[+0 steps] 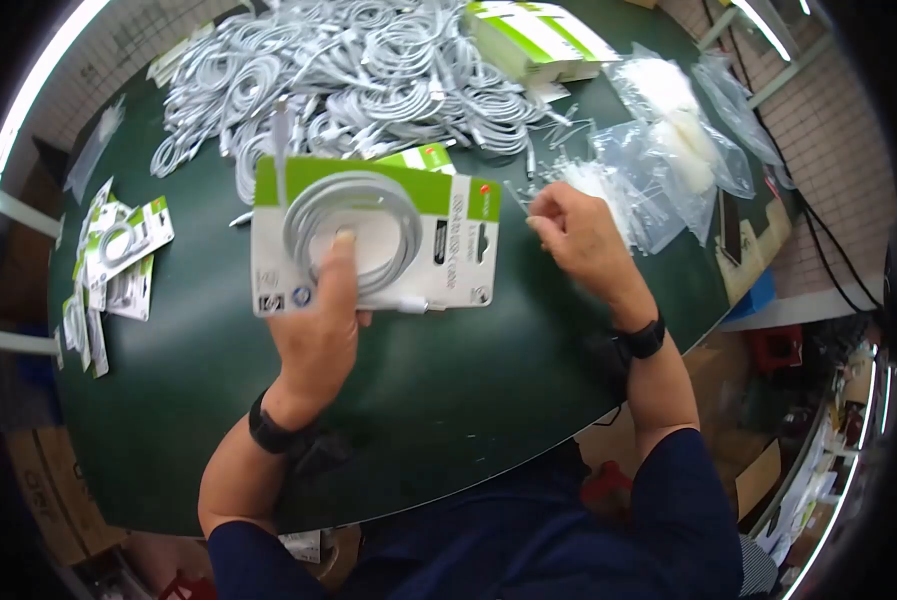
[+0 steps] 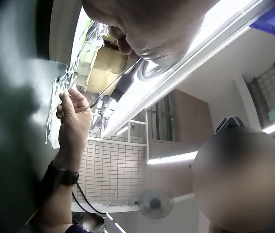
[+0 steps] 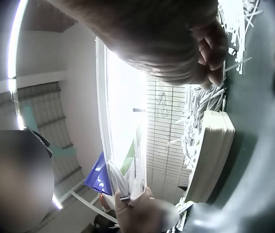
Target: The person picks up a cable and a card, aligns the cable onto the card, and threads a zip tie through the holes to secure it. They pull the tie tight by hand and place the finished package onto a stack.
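Note:
My left hand (image 1: 318, 330) holds a green-and-white cardboard packaging card (image 1: 468, 275), its thumb pressed inside a coiled white USB cable (image 1: 408, 235) lying on the card's face. A white connector sits at the card's lower edge, while another cable end sticks up at its left. The fingers behind the card are mostly hidden. To the right, my right hand (image 1: 588, 245) pinches a thin white plastic tie (image 3: 238, 63) between thumb and fingertips. Close beyond this hand lies a heap of similar white ties (image 1: 608, 190).
A big pile of coiled white cables (image 1: 368, 60) covers the table's far side. Stacked green-and-white cards (image 1: 538, 40) stand at the back right, near clear plastic bags (image 1: 678, 140) of white ties. Several cards with cables (image 1: 118, 245) lie at left on the dark green table (image 1: 448, 400).

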Available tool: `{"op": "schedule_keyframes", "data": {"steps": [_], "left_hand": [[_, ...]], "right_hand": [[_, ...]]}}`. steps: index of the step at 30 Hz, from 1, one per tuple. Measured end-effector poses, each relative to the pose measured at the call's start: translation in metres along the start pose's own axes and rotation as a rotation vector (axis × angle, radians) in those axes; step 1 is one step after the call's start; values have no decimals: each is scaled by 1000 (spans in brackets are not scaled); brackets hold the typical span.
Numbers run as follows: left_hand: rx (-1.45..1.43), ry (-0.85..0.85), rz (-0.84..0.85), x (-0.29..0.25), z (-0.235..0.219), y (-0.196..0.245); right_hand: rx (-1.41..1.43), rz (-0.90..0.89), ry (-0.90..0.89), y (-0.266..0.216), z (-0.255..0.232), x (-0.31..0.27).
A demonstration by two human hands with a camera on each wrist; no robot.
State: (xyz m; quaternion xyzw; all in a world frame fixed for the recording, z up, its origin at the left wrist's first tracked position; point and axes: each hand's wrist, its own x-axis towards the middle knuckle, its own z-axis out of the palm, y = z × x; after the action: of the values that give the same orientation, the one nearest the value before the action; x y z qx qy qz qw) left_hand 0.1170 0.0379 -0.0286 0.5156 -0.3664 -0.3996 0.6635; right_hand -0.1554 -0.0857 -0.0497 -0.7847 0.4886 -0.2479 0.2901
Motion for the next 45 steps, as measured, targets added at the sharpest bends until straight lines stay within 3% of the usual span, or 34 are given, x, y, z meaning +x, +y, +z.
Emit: {"op": "schedule_keyframes", "data": {"steps": [1,3,5,6,8,9,12,13,16,20,23,24,27,37,43,45], "left_hand": [[46,-17,44,-5,1,3],[69,-57,107,-15,-8,-7],[332,-158,449,-20,-22,-33],[321,-174,467,-19,-25,-34],[451,-382,901,-16,-24,-28],[449,-387,914,-14,-20,-20],[541,-737,964,-16,-2,13],[548,-735,959,-17,1,13],[593,-781,1183,-21,5,9],[580,-781,1232,-25,8,5],[608,-810,1213,-25,7,4],[618,-824,1213,-25,7,4],[647,-835,1208,-23,8,4],[750,-966,1149,-24,2,16],[741,-863,1144,-33,0,15],[750,-847,1122,-34,1,12]], "right_hand": [[-29,8,33,-3,-3,0],[332,56,47,-7,-5,1],[370,65,39,-18,-13,3],[431,76,-2,-24,-16,4],[493,76,-30,-34,-21,9],[547,39,-70,-39,-22,11],[665,-35,-169,-52,-21,15],[688,-64,-213,-55,-19,17],[745,-110,-319,-60,-11,19],[832,-161,-356,-54,2,13],[608,-424,-316,-50,-2,12],[618,-411,-321,-48,-2,13],[535,-597,-238,-42,0,12],[418,-643,-268,-53,-10,3],[469,-664,-161,-67,-16,-8],[573,-625,-204,-73,-18,-17]]}}
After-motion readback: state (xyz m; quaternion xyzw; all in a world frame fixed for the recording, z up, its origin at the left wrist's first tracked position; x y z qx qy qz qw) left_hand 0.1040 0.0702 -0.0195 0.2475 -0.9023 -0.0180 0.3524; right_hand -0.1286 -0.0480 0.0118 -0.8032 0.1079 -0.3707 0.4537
